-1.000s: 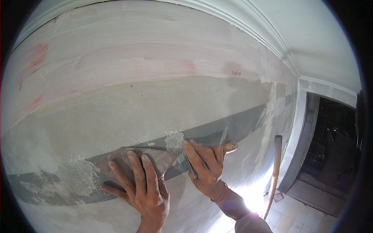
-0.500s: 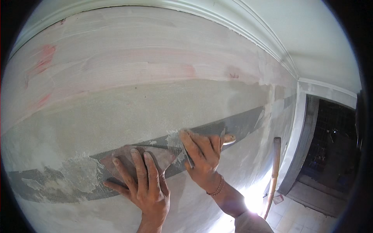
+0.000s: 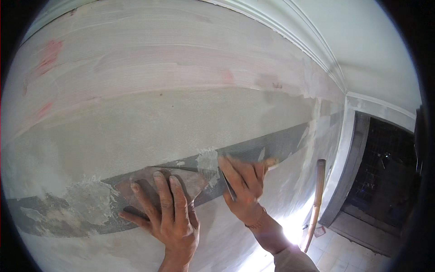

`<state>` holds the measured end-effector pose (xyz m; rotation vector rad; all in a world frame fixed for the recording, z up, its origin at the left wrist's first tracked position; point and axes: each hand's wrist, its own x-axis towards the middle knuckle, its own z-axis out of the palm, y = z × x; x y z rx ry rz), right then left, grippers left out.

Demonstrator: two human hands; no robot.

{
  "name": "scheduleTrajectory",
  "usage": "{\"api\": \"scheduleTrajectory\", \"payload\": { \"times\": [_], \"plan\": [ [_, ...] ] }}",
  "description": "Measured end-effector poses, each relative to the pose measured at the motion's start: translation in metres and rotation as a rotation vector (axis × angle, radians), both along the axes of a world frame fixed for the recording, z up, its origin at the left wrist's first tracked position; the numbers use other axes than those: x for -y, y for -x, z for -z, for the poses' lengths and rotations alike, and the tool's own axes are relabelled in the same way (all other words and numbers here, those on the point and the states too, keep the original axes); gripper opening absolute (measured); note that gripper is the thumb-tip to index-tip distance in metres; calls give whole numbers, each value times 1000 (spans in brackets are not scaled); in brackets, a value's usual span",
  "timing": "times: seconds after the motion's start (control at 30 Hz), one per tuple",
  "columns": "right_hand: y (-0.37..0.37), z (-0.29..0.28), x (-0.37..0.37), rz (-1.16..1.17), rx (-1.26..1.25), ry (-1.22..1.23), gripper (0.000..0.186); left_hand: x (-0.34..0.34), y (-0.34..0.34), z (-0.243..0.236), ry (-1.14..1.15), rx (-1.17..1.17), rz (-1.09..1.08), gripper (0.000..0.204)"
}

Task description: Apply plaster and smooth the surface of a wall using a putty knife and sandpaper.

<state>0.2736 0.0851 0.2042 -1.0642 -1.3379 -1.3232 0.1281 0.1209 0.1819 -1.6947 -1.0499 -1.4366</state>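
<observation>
Fingers [image 3: 166, 199] of the left hand [image 3: 176, 229] are spread open and laid flat, while those of the right hand [image 3: 248, 195], a little blurred, are curled closed around a scraper. The wall [image 3: 136, 118] fills most of the view, pale grey with whitish streaks and pink smears toward its top. Above and to the right is the white ceiling [image 3: 376, 54], edged by moulding [image 3: 322, 55]; below it stands a dark doorway [image 3: 378, 167] over a tiled floor [image 3: 337, 256]. A dark grey band [image 3: 281, 141] slants up the wall from left to right, with rough pale patches on it. A brown pole [image 3: 318, 188] leans near the doorway, close to a bright glare [image 3: 293, 229]. On the band, beneath the left fingers, lies a pinkish-brown sheet [image 3: 194, 180]. Just right of it, the scraper [image 3: 228, 186] shows a thin blade edge below the right hand's fingers. A bracelet [image 3: 257, 224] circles the right wrist.
</observation>
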Motion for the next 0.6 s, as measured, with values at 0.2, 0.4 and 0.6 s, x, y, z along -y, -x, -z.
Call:
{"api": "scheduleTrajectory", "payload": {
  "times": [0.2, 0.4, 0.6],
  "plan": [
    [-1, 6, -9, -20, -21, -97, 36, -3, -2, -1, -31, -2, -31, 47],
    [-5, 1, -11, -25, 8, -81, 38, -6, -1, -1, -52, 3, -50, 47],
    [-1, 0, -9, -55, -51, -55, 40, -6, 1, 3, -9, 7, -17, 40]
  ]
}}
